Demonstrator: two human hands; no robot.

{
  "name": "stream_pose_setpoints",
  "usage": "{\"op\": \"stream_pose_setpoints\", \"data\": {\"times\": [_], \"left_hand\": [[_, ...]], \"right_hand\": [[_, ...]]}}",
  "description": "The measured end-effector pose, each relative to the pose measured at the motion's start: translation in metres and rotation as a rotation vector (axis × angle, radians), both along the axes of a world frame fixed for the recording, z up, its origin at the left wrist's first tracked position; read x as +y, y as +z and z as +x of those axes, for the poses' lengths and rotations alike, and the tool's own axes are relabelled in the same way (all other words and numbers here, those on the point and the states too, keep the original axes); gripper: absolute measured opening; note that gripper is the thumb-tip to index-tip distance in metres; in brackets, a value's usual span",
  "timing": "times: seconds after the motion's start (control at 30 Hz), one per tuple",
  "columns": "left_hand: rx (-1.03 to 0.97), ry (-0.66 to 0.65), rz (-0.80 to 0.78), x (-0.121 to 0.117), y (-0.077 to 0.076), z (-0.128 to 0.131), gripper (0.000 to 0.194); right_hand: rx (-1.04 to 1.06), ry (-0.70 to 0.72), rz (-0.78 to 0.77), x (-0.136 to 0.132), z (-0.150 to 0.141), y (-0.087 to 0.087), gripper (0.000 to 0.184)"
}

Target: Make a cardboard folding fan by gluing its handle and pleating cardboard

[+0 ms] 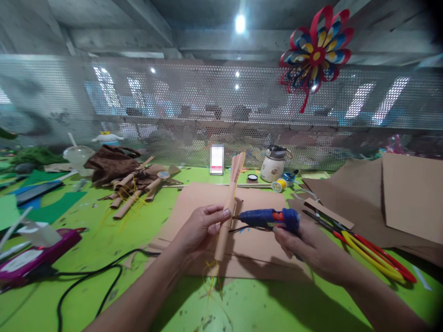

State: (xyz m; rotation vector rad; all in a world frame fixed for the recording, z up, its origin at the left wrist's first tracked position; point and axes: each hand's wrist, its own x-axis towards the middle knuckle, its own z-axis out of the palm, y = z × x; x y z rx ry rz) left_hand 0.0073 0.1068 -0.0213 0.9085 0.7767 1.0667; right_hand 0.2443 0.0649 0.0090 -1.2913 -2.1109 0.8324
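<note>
My left hand pinches a rolled brown paper tube near its middle. The tube stands tilted, its upper end fanned into pleats and yellow threads hanging from the lower end. In my right hand is a blue hot glue gun, its nozzle pointing left at the tube's side, close to my left fingertips. Whether the nozzle touches the paper I cannot tell. Beneath both hands lie brown paper sheets on the green table.
Several similar paper rolls lie at left by a brown cloth bag. A purple power strip with a black cable is front left. Scissors with red and yellow handles lie right, near cardboard. A jar stands behind.
</note>
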Motion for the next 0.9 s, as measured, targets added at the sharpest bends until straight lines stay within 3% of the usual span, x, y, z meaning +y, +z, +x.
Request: {"op": "stream_pose_setpoints", "data": {"times": [0.3, 0.67, 0.9], "left_hand": [[0.003, 0.019, -0.01, -0.0009, 0.003, 0.0016, 0.02], [-0.001, -0.023, 0.004, 0.0, -0.0042, -0.0007, 0.023], [0.0, -0.026, -0.007, 0.0001, -0.0036, 0.0001, 0.025]], "right_hand": [[-0.069, 0.002, 0.025, -0.0006, 0.0001, -0.0007, 0.04], [0.045, -0.026, -0.017, 0.003, 0.0016, -0.0078, 0.038], [0.004, -0.029, 0.044, 0.0026, 0.0006, -0.0045, 0.038]]}}
